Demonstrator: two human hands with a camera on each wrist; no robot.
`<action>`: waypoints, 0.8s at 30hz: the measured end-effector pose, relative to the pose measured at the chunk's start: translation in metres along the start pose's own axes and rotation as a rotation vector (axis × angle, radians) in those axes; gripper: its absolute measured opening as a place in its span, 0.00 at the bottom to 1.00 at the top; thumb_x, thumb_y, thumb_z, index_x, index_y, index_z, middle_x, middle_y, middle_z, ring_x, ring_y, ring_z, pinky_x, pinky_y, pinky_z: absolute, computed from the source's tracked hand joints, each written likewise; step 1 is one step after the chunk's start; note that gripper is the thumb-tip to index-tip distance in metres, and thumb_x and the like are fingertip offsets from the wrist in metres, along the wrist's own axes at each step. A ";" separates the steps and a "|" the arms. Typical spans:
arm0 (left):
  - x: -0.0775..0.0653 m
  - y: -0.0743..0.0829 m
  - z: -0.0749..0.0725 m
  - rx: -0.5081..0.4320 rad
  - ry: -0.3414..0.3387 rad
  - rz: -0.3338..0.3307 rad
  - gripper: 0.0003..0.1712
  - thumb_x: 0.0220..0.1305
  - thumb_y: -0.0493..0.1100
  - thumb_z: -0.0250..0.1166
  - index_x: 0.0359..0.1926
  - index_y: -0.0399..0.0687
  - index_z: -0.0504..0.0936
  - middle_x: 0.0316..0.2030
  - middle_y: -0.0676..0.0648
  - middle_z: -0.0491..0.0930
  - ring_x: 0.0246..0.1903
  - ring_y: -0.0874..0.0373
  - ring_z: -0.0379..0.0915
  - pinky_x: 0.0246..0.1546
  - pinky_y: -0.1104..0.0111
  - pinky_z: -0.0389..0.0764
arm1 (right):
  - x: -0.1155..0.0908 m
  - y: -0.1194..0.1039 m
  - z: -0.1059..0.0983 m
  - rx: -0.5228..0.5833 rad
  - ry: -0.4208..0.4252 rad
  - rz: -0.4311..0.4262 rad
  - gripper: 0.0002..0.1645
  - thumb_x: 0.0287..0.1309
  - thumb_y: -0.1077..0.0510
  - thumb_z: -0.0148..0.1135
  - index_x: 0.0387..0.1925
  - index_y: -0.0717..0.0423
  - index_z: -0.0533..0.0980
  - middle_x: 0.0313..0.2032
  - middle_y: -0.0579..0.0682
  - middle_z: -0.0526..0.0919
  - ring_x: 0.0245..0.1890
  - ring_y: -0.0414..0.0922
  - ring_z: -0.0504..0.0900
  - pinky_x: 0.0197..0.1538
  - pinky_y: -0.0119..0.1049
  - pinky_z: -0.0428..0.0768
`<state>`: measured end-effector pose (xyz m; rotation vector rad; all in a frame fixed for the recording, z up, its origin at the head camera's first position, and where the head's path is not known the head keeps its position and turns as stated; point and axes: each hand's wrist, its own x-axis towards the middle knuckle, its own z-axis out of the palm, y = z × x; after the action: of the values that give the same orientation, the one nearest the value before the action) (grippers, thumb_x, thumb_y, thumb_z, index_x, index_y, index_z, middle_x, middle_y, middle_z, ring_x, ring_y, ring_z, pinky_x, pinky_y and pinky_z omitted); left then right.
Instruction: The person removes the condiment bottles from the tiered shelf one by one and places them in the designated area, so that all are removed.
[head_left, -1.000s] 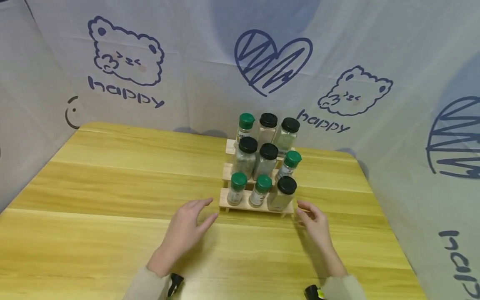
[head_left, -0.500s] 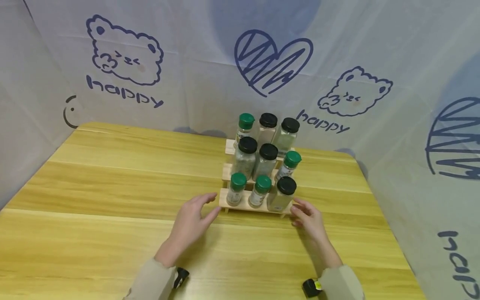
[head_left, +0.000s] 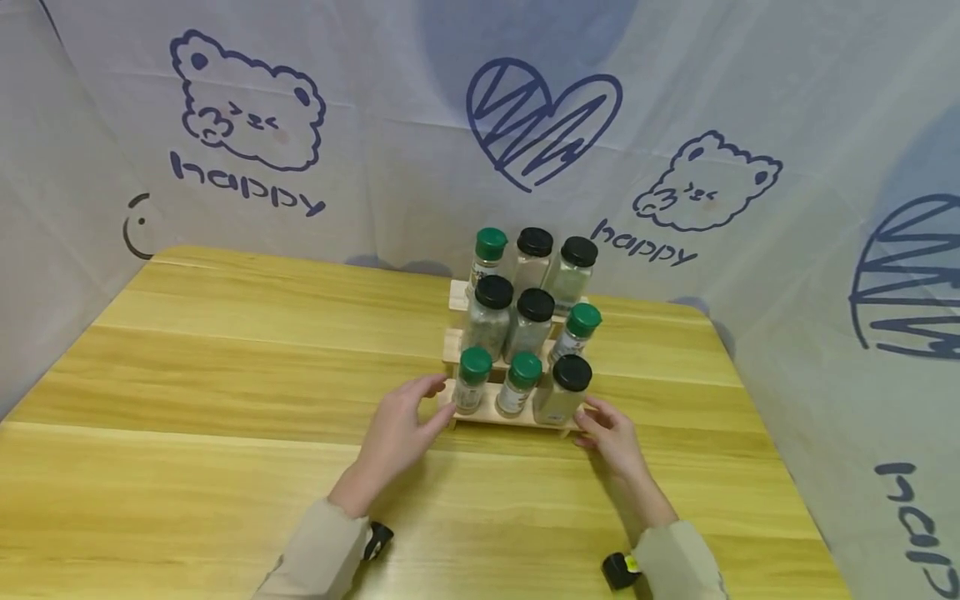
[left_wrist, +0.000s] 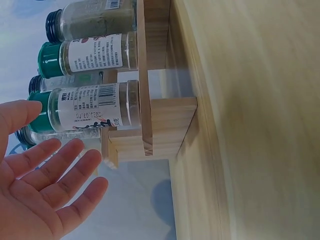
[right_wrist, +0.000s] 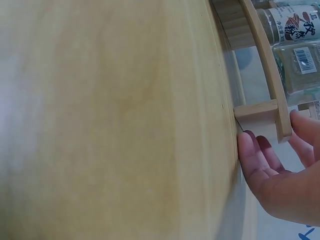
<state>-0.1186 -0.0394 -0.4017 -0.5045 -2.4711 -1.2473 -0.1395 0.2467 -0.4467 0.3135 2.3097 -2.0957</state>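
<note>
Left grip (head_left: 397, 429), fingers spread, just beside the rack (head_left: 489, 407), which lies rightward, its length running crosswise to the right grip (head_left: 615, 442), thumb and fingers apart at its right end, contact unclear.

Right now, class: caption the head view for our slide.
Two hands flank a tiered wooden rack of nine jars.

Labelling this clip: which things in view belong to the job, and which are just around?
Job, by the look of it:
left hand, at the rack's left end
right hand, at its right end
four green-capped jars, on it
five black-capped jars, likewise

Just around:
table, as support
printed cloth, behind
black wrist devices, worn
</note>
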 end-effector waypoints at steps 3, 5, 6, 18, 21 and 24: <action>0.004 0.001 0.003 -0.022 -0.001 0.001 0.21 0.53 0.39 0.66 0.47 0.34 0.75 0.42 0.40 0.78 0.40 0.49 0.75 0.43 0.58 0.74 | 0.001 0.000 0.000 0.023 -0.004 -0.006 0.23 0.56 0.74 0.51 0.54 0.77 0.62 0.27 0.46 0.76 0.24 0.36 0.78 0.29 0.32 0.80; 0.006 0.002 0.004 -0.036 -0.003 -0.001 0.21 0.53 0.39 0.65 0.48 0.34 0.75 0.42 0.40 0.78 0.40 0.49 0.74 0.43 0.59 0.74 | 0.000 -0.001 0.000 0.038 -0.009 -0.004 0.24 0.55 0.75 0.50 0.55 0.77 0.61 0.27 0.46 0.76 0.24 0.36 0.78 0.30 0.32 0.80; 0.007 0.003 0.005 -0.044 -0.003 -0.002 0.21 0.53 0.39 0.65 0.48 0.34 0.75 0.42 0.40 0.78 0.40 0.49 0.74 0.43 0.59 0.75 | 0.000 -0.001 0.000 0.042 -0.016 -0.004 0.24 0.55 0.75 0.50 0.55 0.78 0.61 0.27 0.46 0.76 0.23 0.36 0.79 0.30 0.33 0.80; 0.021 0.002 0.012 -0.091 0.023 -0.030 0.28 0.49 0.43 0.69 0.51 0.34 0.73 0.38 0.41 0.79 0.38 0.49 0.75 0.40 0.58 0.75 | 0.002 -0.001 -0.003 0.114 -0.064 0.037 0.26 0.55 0.76 0.49 0.56 0.79 0.57 0.27 0.44 0.80 0.27 0.36 0.80 0.34 0.33 0.80; 0.024 0.003 0.014 -0.095 0.022 -0.043 0.29 0.48 0.43 0.70 0.51 0.35 0.73 0.38 0.42 0.78 0.37 0.50 0.74 0.39 0.58 0.75 | 0.003 -0.001 -0.003 0.118 -0.066 0.052 0.27 0.56 0.75 0.49 0.57 0.78 0.57 0.27 0.43 0.80 0.27 0.36 0.80 0.34 0.33 0.80; 0.027 0.003 0.017 -0.112 0.032 -0.027 0.28 0.47 0.41 0.70 0.49 0.36 0.74 0.38 0.42 0.78 0.37 0.50 0.74 0.38 0.58 0.76 | 0.004 -0.001 -0.002 0.121 -0.059 0.066 0.27 0.56 0.75 0.49 0.57 0.78 0.57 0.26 0.43 0.79 0.27 0.35 0.80 0.34 0.33 0.80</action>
<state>-0.1431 -0.0195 -0.3974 -0.4771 -2.3995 -1.3996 -0.1429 0.2492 -0.4461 0.3203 2.1156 -2.1863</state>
